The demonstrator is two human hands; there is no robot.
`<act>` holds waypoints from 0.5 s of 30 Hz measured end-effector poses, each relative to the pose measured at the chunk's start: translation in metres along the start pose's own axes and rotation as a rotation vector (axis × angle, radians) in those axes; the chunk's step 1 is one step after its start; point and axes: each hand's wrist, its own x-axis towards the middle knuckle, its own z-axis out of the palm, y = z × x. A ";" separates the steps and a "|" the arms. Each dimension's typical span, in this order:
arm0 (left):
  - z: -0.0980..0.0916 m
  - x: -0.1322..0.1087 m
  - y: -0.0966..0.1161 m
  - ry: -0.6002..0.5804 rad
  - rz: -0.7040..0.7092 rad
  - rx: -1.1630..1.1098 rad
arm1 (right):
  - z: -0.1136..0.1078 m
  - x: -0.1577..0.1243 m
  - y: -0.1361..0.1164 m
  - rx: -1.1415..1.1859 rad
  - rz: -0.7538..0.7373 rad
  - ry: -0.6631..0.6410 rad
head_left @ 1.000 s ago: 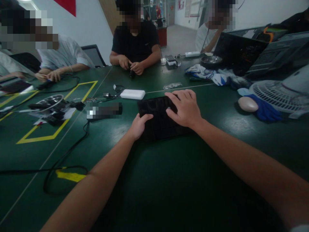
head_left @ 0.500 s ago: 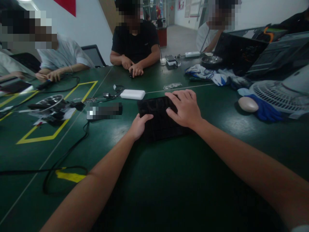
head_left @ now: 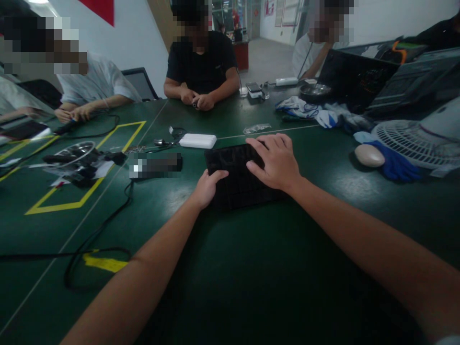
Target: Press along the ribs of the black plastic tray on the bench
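A black, flat, rectangular tablet-like device (head_left: 239, 187) lies before me on the green table, its dark face turned up with faint panel-like shapes on it. At its left edge my left hand (head_left: 208, 188) grips it, thumb on the face and the other fingers hidden underneath or behind. My right hand (head_left: 276, 160) lies over its far right part, fingers bent along the far edge and thumb pressed to the face. Just beyond it is a white power bank (head_left: 197, 140). Left of it sits a dark blurred-out object (head_left: 156, 165) with a black cable.
Further left, a metal bowl (head_left: 84, 153) stands among dark parts and yellow tape. On the right are a white fan (head_left: 406, 143), a blue glove (head_left: 398, 160), a beige computer mouse (head_left: 369, 155) and cloth gloves (head_left: 319, 110). Several people sit around the green table (head_left: 251, 278).
Both my hands and the black device stay put. Across the table, the person in black has drawn both hands closer together around a small dark thing.
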 end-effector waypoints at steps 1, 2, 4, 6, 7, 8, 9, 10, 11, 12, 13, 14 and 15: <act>0.000 0.000 0.000 0.000 -0.003 -0.001 | 0.000 0.000 0.000 -0.001 -0.002 -0.001; 0.001 0.000 0.000 0.002 -0.006 -0.004 | 0.000 0.000 0.000 -0.001 -0.003 -0.001; 0.001 0.000 0.000 0.016 -0.010 -0.010 | -0.001 0.000 0.000 0.001 -0.004 -0.001; 0.001 0.000 0.000 0.028 -0.008 -0.020 | -0.001 0.000 0.000 0.002 -0.002 0.000; 0.001 0.000 0.000 0.026 -0.007 -0.026 | -0.001 0.000 0.000 0.002 -0.002 0.001; 0.001 -0.001 0.000 0.023 -0.006 -0.032 | -0.001 0.000 0.000 0.002 -0.002 0.002; 0.001 -0.001 0.000 0.017 -0.005 -0.036 | -0.001 0.000 0.000 0.003 -0.002 0.002; 0.001 0.000 0.000 0.014 -0.004 -0.038 | -0.001 0.000 0.000 0.003 -0.003 0.003; 0.000 0.000 0.000 0.014 -0.002 -0.036 | -0.001 0.001 -0.001 0.003 -0.003 0.003; 0.000 0.000 0.000 0.018 -0.002 -0.030 | -0.001 0.001 -0.001 0.003 -0.003 0.005; 0.000 0.000 0.000 0.023 -0.001 -0.021 | -0.001 0.001 -0.001 0.001 -0.004 0.007; 0.000 0.000 0.000 0.027 0.001 -0.012 | -0.002 0.001 -0.001 -0.001 -0.004 0.009; 0.000 0.000 0.000 0.032 0.002 -0.004 | -0.002 0.001 -0.001 -0.003 -0.004 0.011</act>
